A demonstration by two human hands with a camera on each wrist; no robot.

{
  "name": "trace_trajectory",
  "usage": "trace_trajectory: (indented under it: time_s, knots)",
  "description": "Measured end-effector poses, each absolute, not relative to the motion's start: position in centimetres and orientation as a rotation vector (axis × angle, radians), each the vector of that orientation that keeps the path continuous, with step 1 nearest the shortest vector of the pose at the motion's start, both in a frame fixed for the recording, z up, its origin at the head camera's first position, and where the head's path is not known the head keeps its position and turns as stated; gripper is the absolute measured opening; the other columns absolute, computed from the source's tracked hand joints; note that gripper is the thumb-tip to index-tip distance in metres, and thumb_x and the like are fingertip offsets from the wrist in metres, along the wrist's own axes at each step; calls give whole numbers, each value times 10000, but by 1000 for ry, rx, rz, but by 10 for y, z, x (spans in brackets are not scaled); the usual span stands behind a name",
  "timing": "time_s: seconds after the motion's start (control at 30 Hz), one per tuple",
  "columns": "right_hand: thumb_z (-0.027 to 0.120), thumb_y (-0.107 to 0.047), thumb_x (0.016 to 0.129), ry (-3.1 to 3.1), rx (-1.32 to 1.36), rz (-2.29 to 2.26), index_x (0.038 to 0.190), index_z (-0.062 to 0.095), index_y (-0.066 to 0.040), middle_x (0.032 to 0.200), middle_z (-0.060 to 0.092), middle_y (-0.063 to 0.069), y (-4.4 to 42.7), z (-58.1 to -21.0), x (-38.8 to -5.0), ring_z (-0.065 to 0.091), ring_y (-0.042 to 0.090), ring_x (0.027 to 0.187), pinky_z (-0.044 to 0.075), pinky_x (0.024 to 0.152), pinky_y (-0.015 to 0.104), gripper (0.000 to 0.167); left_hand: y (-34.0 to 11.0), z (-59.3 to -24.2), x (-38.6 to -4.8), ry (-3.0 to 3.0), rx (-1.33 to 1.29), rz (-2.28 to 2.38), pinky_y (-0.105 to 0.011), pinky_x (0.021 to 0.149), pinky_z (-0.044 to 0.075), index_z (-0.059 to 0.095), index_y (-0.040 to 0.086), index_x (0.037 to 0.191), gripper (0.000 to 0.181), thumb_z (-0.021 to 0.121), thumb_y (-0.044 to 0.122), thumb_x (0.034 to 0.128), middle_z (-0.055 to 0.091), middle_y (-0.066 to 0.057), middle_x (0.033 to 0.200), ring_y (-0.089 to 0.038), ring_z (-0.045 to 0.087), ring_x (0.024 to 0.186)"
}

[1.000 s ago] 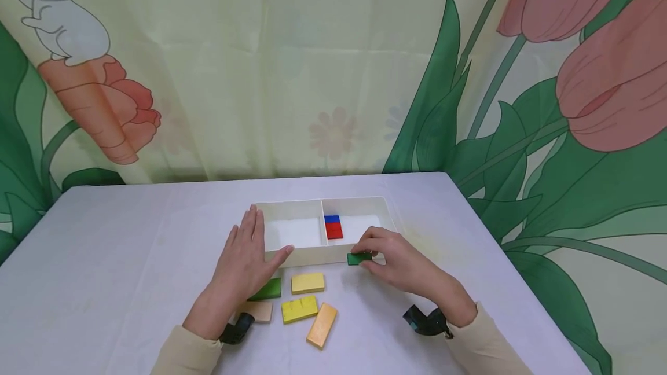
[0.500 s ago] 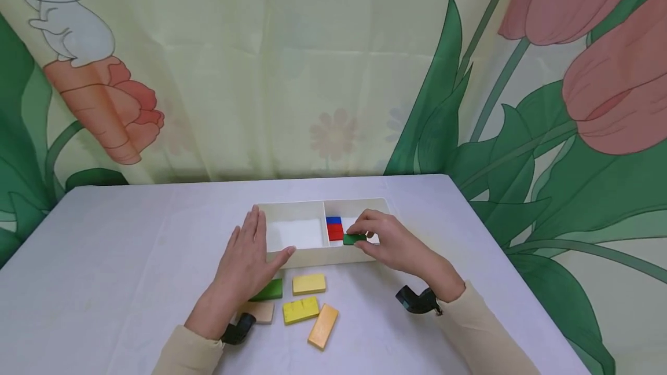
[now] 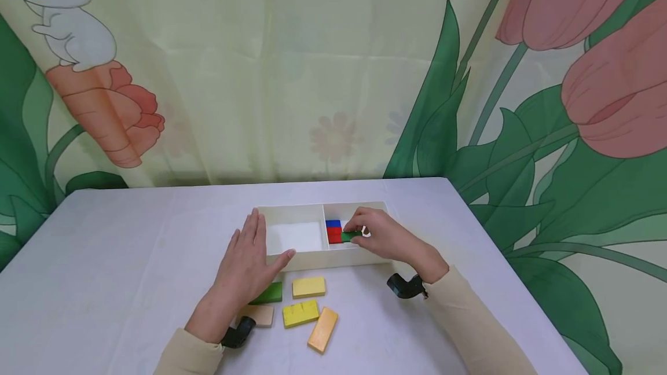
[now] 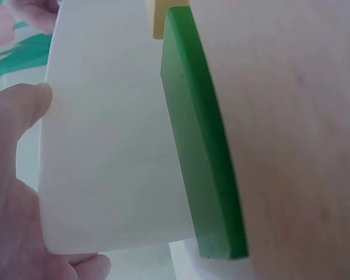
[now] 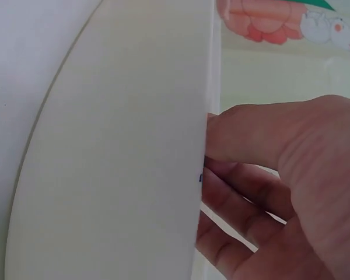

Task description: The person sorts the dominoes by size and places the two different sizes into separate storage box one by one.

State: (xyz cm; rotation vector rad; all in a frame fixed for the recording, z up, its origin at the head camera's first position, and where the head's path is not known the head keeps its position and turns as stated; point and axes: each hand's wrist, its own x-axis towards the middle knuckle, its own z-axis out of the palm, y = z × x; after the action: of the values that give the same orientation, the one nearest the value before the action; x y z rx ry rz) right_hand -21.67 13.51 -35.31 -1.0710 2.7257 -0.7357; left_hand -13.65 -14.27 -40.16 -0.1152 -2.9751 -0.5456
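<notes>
A white two-compartment box stands on the table. My left hand rests against its left end with straight fingers, the thumb at the front wall. Inside the right compartment, my right hand pinches a dark green block between thumb and fingers. That block lies right beside a red block, with a blue block behind the red one. In the right wrist view the box wall hides the fingertips and the green block. The left compartment's white floor shows between the left hand and the divider.
In front of the box lie a pale yellow block, a bright yellow block, an orange block, a pale wooden block and a green block. The left hand partly covers the last two. A printed curtain hangs behind.
My right hand has carried the dark green block from in front of the box over its front wall, down into the right compartment beside the red block. The left hand stays at the box's end.
</notes>
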Motion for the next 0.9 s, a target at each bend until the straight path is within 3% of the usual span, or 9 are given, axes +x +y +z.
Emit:
trace_trajectory:
  time_s: [0.27,0.9]
  knots:
    - [722,-29,866,2625,-1032,-754,1010,755,-61,929,671,22,128,-365,-232,608,94,841,548,747,181,151,-143,-402,-136,-2977,-116,-538,-577,1216,204,143,-83,1544,1031,555,626,919,121,-251,1640,-408,194,1511]
    - [742,-22,854,2497,-896,-571,995,757,-79,908,695,-11,113,-378,-256,589,111,798,534,727,213,153,-144,-401,-137,-2997,-112,-546,-566,1224,193,119,-72,1551,1040,547,635,920,99,-240,1646,-401,178,1517]
